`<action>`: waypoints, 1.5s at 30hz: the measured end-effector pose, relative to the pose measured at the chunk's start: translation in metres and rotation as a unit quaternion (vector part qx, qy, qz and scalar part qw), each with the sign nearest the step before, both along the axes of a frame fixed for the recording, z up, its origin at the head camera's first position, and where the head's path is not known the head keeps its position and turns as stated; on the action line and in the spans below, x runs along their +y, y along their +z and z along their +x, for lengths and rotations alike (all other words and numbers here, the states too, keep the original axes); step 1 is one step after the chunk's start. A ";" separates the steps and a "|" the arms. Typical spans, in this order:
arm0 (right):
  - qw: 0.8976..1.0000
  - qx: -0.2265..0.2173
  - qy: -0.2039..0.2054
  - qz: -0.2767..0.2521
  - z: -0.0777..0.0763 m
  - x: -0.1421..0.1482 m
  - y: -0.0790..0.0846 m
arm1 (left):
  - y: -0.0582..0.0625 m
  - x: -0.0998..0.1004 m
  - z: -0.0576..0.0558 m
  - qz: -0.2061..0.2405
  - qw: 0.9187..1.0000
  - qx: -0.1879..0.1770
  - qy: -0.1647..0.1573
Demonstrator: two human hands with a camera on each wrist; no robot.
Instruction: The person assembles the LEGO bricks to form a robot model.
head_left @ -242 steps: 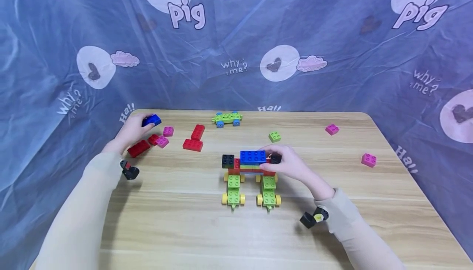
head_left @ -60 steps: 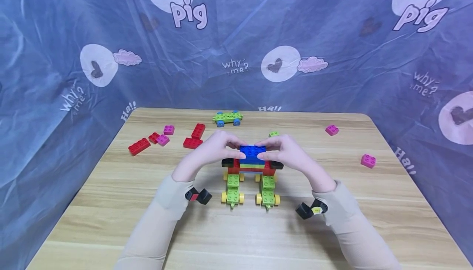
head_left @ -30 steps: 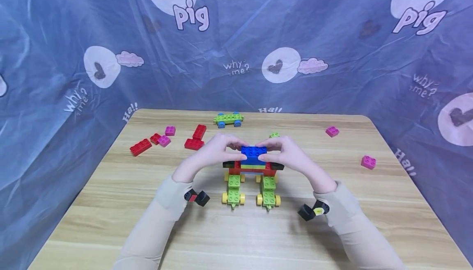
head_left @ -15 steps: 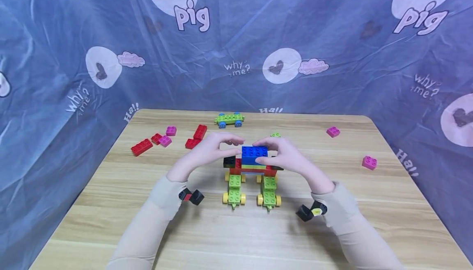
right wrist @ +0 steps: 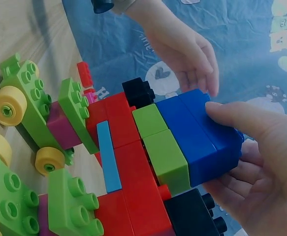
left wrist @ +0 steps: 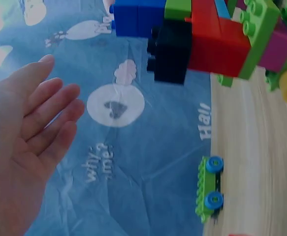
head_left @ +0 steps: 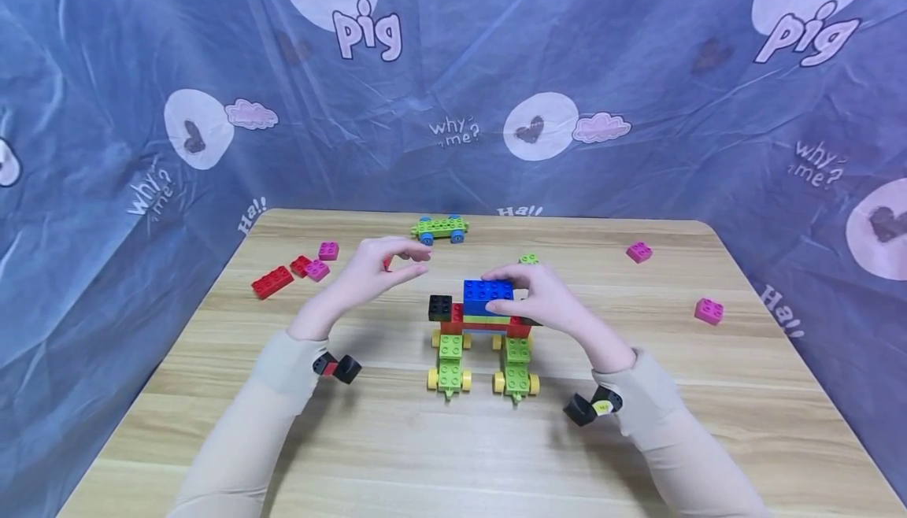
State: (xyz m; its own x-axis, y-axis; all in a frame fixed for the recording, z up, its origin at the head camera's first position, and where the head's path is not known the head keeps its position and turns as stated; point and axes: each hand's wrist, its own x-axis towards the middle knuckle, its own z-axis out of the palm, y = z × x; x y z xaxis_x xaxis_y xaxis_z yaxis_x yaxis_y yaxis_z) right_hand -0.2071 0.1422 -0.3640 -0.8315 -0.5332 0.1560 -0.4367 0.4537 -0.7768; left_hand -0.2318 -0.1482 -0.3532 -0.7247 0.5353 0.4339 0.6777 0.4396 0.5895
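Note:
A toy brick build stands mid-table on two green wheeled bases (head_left: 449,372) with yellow wheels. Red bricks (right wrist: 138,191) bridge them, with a black brick (head_left: 440,308) at each end and lime bricks (right wrist: 165,157) above. On top sit stacked blue bricks (head_left: 487,297). My right hand (head_left: 542,297) grips the blue bricks from the right, thumb on the near side and fingers behind; it partly hides the right black brick. My left hand (head_left: 372,274) hovers left of the build, fingers loosely bent and apart from it. In the left wrist view that hand (left wrist: 40,123) holds nothing.
Red bricks (head_left: 272,283) and pink bricks (head_left: 316,269) lie at the left. A green wheeled base with blue wheels (head_left: 440,229) stands at the back edge. A lime brick (head_left: 528,259) lies behind my right hand; pink bricks (head_left: 709,311) lie at the right.
A blue brick that my left hand held at far left now tops the build. Both hands pinched it there; my left hand has since let go and moved left. My right hand stays.

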 end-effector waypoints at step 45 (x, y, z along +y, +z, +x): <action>0.999 -0.030 -0.010 -0.023 -0.002 0.004 -0.008 | -0.100 -0.077 -0.065 -0.132 0.977 -0.108 0.129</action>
State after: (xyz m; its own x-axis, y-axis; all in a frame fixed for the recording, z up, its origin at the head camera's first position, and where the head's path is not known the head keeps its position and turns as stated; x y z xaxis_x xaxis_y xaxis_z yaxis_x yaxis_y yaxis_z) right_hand -0.2090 0.1458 -0.3720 -0.8499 -0.5108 0.1299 -0.3811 0.4255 -0.8208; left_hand -0.2973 -0.2252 -0.4531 -0.9095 0.3952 0.1287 0.3971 0.7350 0.5496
